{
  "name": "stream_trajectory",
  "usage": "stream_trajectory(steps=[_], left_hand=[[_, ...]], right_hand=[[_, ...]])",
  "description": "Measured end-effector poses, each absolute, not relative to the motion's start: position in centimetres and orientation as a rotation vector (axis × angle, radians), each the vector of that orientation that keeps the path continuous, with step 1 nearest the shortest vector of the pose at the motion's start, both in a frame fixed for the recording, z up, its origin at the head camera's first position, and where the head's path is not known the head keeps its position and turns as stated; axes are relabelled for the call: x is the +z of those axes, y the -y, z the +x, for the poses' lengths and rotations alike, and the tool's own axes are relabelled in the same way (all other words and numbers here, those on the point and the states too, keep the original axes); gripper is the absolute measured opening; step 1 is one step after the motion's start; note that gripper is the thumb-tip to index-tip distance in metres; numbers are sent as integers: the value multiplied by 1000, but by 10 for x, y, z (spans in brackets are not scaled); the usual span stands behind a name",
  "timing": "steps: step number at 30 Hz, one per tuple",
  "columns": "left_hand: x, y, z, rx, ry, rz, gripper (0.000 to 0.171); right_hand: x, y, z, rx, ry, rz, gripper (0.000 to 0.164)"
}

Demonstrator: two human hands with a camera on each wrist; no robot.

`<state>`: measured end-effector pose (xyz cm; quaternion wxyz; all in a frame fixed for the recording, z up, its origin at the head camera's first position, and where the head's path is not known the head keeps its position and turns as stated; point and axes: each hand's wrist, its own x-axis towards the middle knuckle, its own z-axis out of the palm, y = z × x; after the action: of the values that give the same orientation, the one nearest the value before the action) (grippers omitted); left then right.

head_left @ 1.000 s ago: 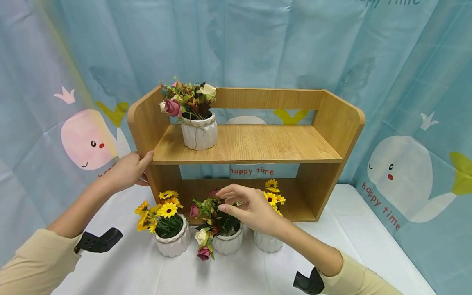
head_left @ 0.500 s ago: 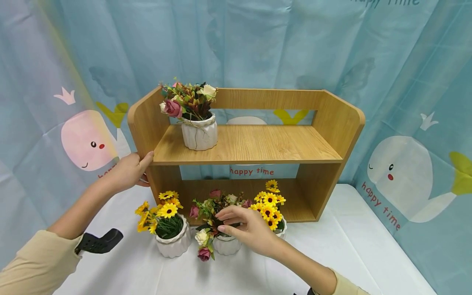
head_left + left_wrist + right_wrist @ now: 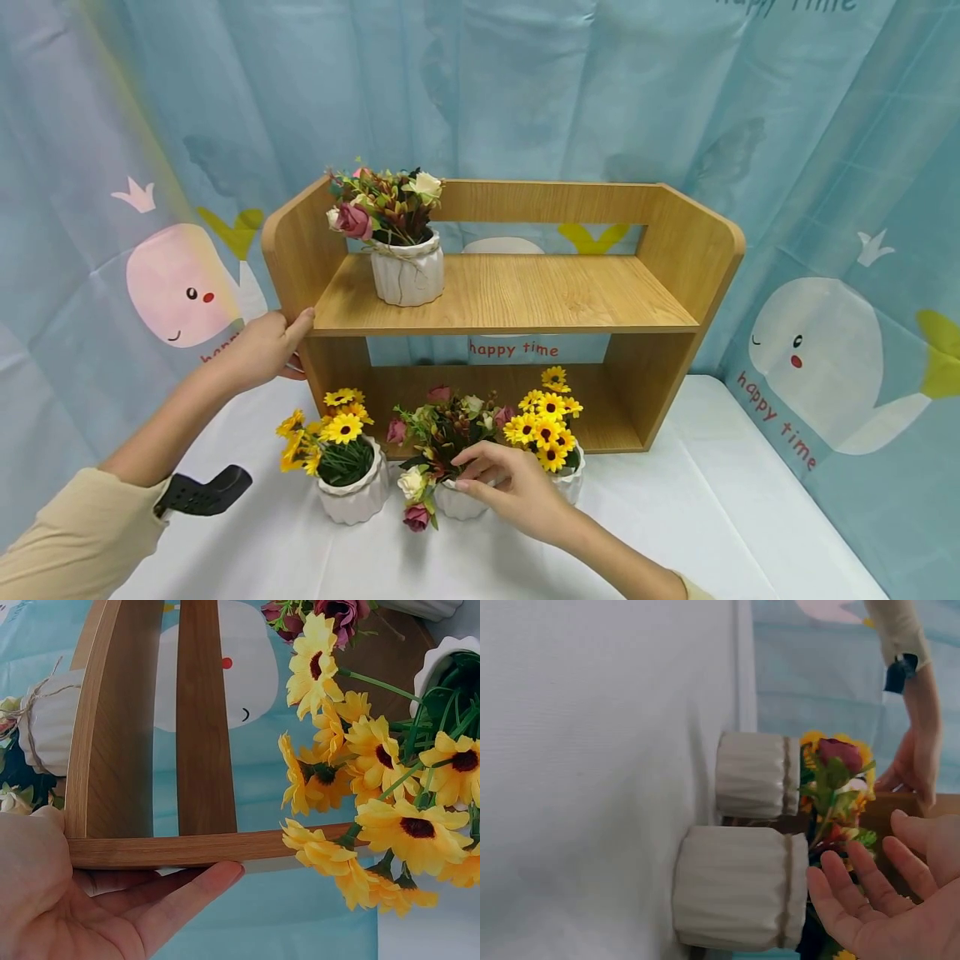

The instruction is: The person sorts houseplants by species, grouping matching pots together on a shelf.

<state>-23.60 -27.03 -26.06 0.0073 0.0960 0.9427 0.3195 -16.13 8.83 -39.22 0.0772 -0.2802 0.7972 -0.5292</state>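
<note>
A wooden two-tier shelf (image 3: 525,292) stands on a white-covered table. My left hand (image 3: 258,350) grips the front edge of its left side panel (image 3: 180,847), thumb on one side and fingers on the other. My right hand (image 3: 517,492) hovers in front of the middle pot of roses (image 3: 455,502), with fingers loosely bent and nothing held between them. In the right wrist view its spread fingers (image 3: 874,889) are near the flowers above a ribbed white pot (image 3: 731,889); contact cannot be told.
Another white pot of roses (image 3: 408,273) sits on the upper tier's left. Potted sunflowers stand either side of the middle pot: a left pot (image 3: 356,497) and a right one, its yellow blooms (image 3: 547,429) near my right hand. A blue printed curtain (image 3: 525,100) hangs behind.
My right hand has moved down and slightly toward me from the rose blooms, uncovering the right sunflowers. The left hand has kept its hold on the shelf panel.
</note>
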Motion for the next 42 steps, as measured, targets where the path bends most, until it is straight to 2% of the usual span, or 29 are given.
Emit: stream_trajectory(steps=[9,18,29,42], left_hand=[[-260,271,-237,984,-2960,300,65],[-260,270,-235,993,-2943,289,72],[-260,268,-234,1001,-2948,271,72],[-259,268,-234,985,-2937,246,72]], right_hand=[[-407,-90,-162,-1579,-2417,-786,22],[-427,-88,-165,-1587,-2489,-856,19],[-439,-86,-167,-1528,-2649,-889,14],[-451,-78,-170,-1632,-2747,-705,12]])
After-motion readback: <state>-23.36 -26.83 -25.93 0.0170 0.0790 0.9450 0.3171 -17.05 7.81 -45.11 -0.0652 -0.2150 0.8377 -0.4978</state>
